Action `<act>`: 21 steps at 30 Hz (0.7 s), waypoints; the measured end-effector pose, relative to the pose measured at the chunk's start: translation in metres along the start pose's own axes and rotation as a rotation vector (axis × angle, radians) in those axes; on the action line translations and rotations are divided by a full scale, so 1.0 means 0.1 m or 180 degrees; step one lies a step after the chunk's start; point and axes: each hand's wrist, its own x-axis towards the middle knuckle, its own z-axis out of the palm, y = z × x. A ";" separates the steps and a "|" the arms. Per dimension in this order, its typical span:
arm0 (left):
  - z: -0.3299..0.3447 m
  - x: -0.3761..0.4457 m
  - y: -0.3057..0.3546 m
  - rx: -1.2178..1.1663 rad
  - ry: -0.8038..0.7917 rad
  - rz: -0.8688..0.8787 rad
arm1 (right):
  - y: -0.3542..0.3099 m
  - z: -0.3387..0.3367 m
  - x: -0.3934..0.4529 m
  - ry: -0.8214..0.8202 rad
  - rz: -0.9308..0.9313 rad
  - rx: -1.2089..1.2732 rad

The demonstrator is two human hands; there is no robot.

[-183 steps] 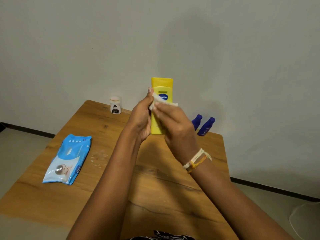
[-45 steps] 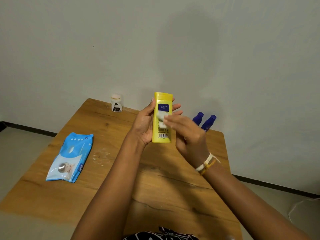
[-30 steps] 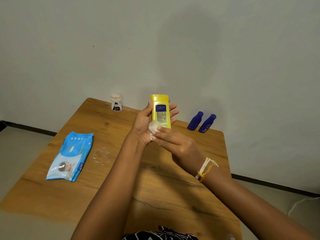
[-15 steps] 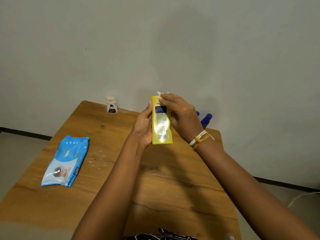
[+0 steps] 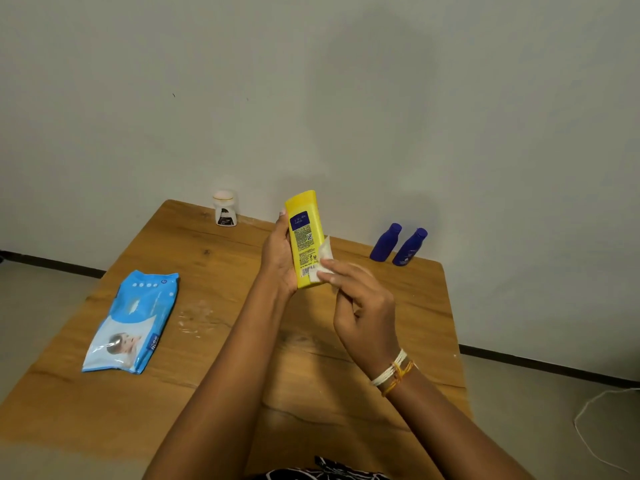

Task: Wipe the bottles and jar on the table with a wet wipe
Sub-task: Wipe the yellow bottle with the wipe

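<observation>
At the near edge of the wooden worktop [image 5: 311,393] both forearms reach in over it, the right wrist wearing thread bands [image 5: 393,370]. On the near left lies a blue wet-wipe pack [image 5: 133,322], flat on the wood, with a pale smear [image 5: 195,318] just to its right. Above the middle of the worktop the left hand [image 5: 277,261] holds a yellow lotion bottle [image 5: 304,237] upright and slightly tilted, back label facing the camera, its fingers curled round the bottle's left side. The right hand [image 5: 360,306] pinches a white wet wipe [image 5: 323,258] with bent fingers and presses it against the bottle's lower right edge. At the far right two small blue bottles [image 5: 398,247] stand side by side, leaning. At the far left edge, near the wall, stands a small white jar [image 5: 225,211].
</observation>
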 end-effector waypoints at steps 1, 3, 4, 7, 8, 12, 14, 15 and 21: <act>-0.01 -0.01 -0.01 0.0159 0.0118 0.0051 | -0.01 -0.02 0.05 0.0095 -0.0030 0.0041; -0.01 -0.01 -0.01 0.0435 0.0109 0.0249 | -0.02 -0.03 0.25 0.0388 0.0007 0.0100; 0.01 -0.03 0.00 0.0536 0.0052 0.0372 | -0.03 -0.03 0.38 0.0508 0.0070 0.0107; 0.10 -0.09 0.01 0.0652 -0.0045 0.0616 | -0.04 0.04 0.72 0.0430 0.0238 0.0115; 0.12 -0.09 0.01 0.0637 -0.0043 0.0675 | -0.04 0.09 0.76 0.0345 0.0266 0.0089; 0.14 -0.11 0.08 0.0651 0.0105 0.0970 | 0.01 0.17 0.46 0.0234 0.0097 0.0020; 0.12 -0.12 0.13 0.0673 0.0108 0.1037 | 0.06 0.13 0.20 0.0099 -0.0055 -0.0084; 0.13 -0.14 0.16 0.0640 -0.0007 0.0979 | 0.08 0.10 0.11 0.0042 -0.0106 -0.0170; 0.20 -0.23 0.13 0.0773 -0.0498 0.0769 | 0.01 -0.04 0.37 0.0864 0.0335 -0.0084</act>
